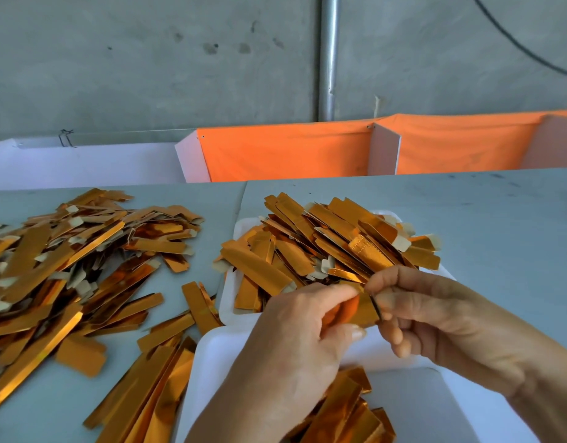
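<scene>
A loose heap of gold strips (68, 257) lay on the table (467, 219) at your left. Your left hand (295, 334) pinched one gold piece (360, 310) by its left end, and your right hand (435, 318) pinched its right end, above the near white tray (218, 353).

Beyond your hands (435, 318) the grey bench (467, 199) ends at orange cloth (285, 151), a steel pole (329, 59) and concrete wall (148, 59)
</scene>
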{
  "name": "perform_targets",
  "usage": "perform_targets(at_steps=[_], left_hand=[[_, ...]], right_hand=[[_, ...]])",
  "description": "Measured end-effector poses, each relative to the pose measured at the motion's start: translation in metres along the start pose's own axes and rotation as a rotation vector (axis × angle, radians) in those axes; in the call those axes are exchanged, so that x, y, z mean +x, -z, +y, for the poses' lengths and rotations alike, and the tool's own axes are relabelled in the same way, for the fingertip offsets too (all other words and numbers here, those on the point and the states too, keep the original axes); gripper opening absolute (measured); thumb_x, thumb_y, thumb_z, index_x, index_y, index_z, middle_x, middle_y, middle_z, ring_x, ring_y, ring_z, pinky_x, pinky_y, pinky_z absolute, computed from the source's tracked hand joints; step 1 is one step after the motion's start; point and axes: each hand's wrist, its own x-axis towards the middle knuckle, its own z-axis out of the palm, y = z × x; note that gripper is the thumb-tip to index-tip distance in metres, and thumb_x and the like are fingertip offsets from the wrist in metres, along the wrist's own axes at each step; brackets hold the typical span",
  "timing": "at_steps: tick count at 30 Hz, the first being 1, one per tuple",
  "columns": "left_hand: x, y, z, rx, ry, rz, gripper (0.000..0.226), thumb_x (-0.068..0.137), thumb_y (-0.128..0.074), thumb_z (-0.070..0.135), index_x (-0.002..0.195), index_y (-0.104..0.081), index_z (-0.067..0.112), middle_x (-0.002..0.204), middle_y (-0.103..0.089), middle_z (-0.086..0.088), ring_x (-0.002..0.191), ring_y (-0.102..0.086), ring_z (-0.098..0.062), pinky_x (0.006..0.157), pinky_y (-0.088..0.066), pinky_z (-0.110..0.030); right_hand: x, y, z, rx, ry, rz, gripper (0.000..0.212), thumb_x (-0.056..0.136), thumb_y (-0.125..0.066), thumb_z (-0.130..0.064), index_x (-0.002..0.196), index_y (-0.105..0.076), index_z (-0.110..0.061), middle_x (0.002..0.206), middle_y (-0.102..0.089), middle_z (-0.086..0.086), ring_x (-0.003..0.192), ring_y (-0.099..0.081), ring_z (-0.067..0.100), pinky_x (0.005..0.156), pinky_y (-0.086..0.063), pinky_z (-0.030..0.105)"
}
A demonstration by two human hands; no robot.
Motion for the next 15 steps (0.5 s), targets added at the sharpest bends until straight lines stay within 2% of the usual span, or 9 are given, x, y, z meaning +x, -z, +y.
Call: perform_targets(at_steps=[3,8,13,15], left_hand=[[-0.0001,0.0005,-0.0004,-0.008,-0.01,-0.007,0.044,0.088,-0.06,0.042,0.131,-0.049,0.042,0.11,-0.055,0.029,0.098,-0.046,0.016,0.075,-0.032,0.008],[-0.0005,0.0011,0.0005,-0.037,-0.024,-0.012,0.04,0.087,-0.06,0.043,0.126,-0.051,0.044,0.1,-0.056,0.031,0.103,-0.045,0.015,0.074,-0.036,0.005],[-0.0004,0.0001,0.0,0.009,-0.041,-0.022,0.043,0.088,-0.059,0.04,0.13,-0.05,0.042,0.102,-0.054,0.031,0.101,-0.044,0.015,0.075,-0.035,0.005],[-0.0008,0.0001,0.0001,0.013,-0.041,-0.027,0.043,0.088,-0.059,0.04,0.13,-0.05,0.042,0.103,-0.053,0.031,0.101,-0.046,0.012,0.075,-0.035,0.005]], right_hand=[[0.0013,-0.0002,0.0004,-0.035,-0.033,0.006,0.025,0.064,-0.082,-0.016,0.083,-0.068,-0.006,0.059,-0.056,0.015,0.046,-0.055,0.019,0.044,-0.05,0.023],[0.0017,0.0028,-0.0003,-0.048,-0.007,-0.036,0.028,0.061,-0.082,-0.022,0.081,-0.068,-0.007,0.061,-0.057,0.013,0.049,-0.056,0.018,0.046,-0.051,0.023],[0.002,0.0002,-0.0008,-0.151,-0.007,0.005,0.013,0.065,-0.076,-0.015,0.077,-0.071,-0.013,0.06,-0.059,0.014,0.049,-0.055,0.018,0.046,-0.05,0.022],[0.0021,-0.0005,-0.0001,-0.153,-0.009,0.013,0.013,0.064,-0.075,-0.012,0.076,-0.07,-0.013,0.06,-0.059,0.015,0.048,-0.055,0.019,0.046,-0.05,0.022]])
